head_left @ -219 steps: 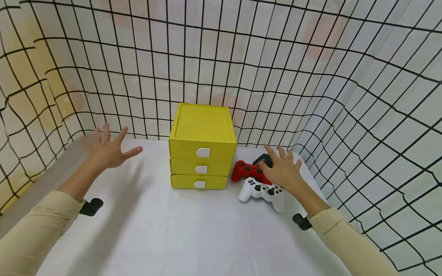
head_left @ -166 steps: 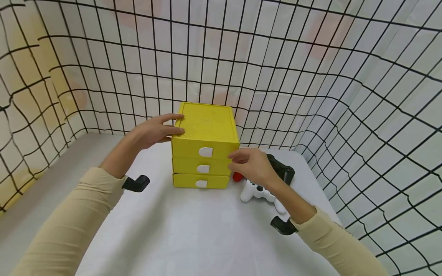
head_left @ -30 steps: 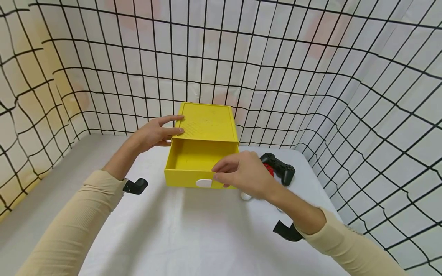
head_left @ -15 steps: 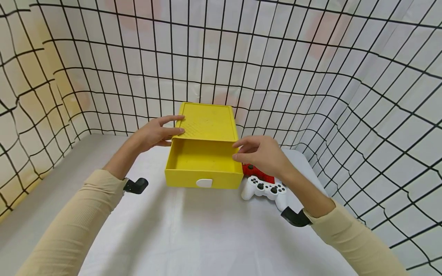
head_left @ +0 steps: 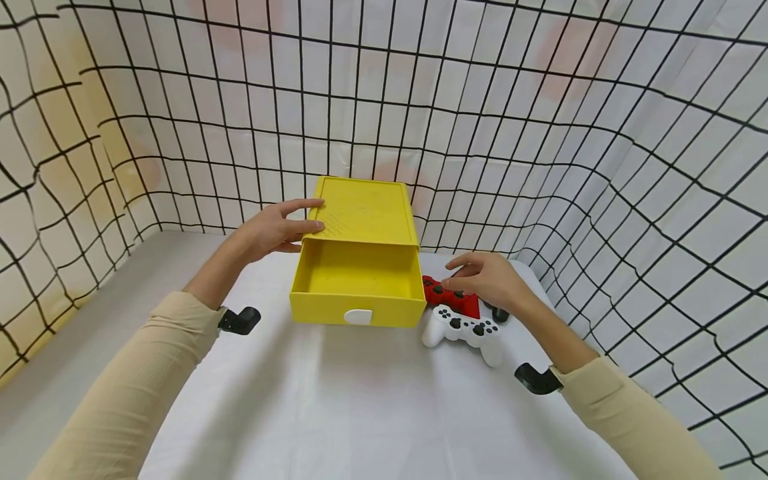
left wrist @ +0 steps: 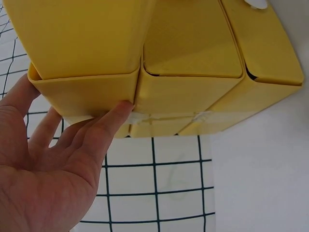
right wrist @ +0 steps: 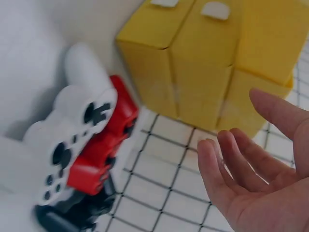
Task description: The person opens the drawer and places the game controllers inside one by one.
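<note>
1. A yellow cabinet (head_left: 367, 210) stands upright on the white surface (head_left: 360, 413), in front of a black grid (left wrist: 155, 194).
2. Its top drawer (head_left: 321, 309) is pulled out toward the person, the yellow inside in view and a white tab (head_left: 358, 317) on the front.
3. The two lower drawers (left wrist: 193, 43), seen from the left wrist, are pushed in.
4. The left hand (head_left: 270, 230) rests against the cabinet's upper left edge: two fingertips lie on top, other fingers reach down the side. Its fingers are fairly straight and spread, bracing rather than wrapped round anything.
5. The right hand (head_left: 489, 277) hovers above the controllers, to the right of the cabinet. Thumb and fingers are gently bent with a wide gap between them, and they hold nothing; the right wrist view shows the fingertips apart from the controllers.
6. The red controller (head_left: 457, 304) lies just beside the cabinet's right side.
7. The white controller (head_left: 465, 329) lies nearer the person, against the red one.
8. The black controller (head_left: 499, 313) lies beyond them, mostly hidden by the right hand in the head view.
9. Beige sleeves (head_left: 126, 380) cover both forearms.
</note>
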`<action>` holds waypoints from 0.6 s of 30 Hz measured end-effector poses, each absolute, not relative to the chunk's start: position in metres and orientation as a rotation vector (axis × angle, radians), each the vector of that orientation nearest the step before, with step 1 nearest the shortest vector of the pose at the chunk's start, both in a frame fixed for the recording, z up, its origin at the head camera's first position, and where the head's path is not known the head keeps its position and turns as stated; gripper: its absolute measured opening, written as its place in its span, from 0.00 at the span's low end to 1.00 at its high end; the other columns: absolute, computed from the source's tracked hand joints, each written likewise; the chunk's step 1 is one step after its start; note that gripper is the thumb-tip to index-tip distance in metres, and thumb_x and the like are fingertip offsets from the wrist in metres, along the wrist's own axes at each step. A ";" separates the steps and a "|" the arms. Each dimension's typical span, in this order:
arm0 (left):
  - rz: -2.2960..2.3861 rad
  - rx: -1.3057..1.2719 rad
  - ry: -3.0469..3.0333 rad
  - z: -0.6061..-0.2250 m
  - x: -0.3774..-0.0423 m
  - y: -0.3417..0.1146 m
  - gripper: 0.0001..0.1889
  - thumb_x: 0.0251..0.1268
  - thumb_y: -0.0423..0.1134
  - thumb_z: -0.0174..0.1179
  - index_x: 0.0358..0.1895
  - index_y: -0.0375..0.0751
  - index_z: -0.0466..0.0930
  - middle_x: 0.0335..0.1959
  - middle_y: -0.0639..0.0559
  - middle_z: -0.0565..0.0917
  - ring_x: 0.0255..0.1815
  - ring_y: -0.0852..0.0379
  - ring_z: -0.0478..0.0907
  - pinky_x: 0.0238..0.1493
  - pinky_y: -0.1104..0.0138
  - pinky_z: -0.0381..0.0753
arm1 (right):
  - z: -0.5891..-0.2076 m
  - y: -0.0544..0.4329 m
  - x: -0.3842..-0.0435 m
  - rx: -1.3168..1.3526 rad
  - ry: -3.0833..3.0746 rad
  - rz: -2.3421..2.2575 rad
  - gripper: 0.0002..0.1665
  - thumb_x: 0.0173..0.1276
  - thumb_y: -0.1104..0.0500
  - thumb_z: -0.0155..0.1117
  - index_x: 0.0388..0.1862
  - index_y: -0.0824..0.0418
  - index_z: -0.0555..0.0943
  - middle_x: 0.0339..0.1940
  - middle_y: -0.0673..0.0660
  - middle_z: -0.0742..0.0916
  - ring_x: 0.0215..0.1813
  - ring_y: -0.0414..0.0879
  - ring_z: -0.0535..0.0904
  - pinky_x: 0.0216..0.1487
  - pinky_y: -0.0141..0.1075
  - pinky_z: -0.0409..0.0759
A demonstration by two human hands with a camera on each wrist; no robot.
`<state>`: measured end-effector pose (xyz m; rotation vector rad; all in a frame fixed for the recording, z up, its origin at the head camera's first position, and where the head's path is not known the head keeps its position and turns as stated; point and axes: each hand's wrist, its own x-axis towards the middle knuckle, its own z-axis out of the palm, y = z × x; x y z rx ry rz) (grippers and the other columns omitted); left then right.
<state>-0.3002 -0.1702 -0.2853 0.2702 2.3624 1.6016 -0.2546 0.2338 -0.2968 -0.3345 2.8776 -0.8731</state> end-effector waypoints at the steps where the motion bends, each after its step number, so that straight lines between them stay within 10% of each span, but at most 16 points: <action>1: 1.601 0.272 2.361 -0.285 -0.300 -0.170 0.37 0.70 0.52 0.65 0.80 0.62 0.60 0.77 0.42 0.66 0.76 0.40 0.66 0.70 0.48 0.74 | -0.299 0.238 -0.255 -0.318 2.874 -0.863 0.29 0.66 0.42 0.71 0.61 0.55 0.82 0.48 0.56 0.90 0.45 0.48 0.85 0.52 0.46 0.83; 18: 1.608 0.265 2.367 -0.287 -0.302 -0.171 0.37 0.70 0.52 0.65 0.79 0.63 0.60 0.77 0.43 0.67 0.76 0.42 0.67 0.69 0.49 0.75 | -0.351 0.287 -0.257 -0.155 2.783 -0.725 0.39 0.65 0.40 0.71 0.68 0.61 0.77 0.64 0.74 0.79 0.62 0.67 0.77 0.54 0.57 0.83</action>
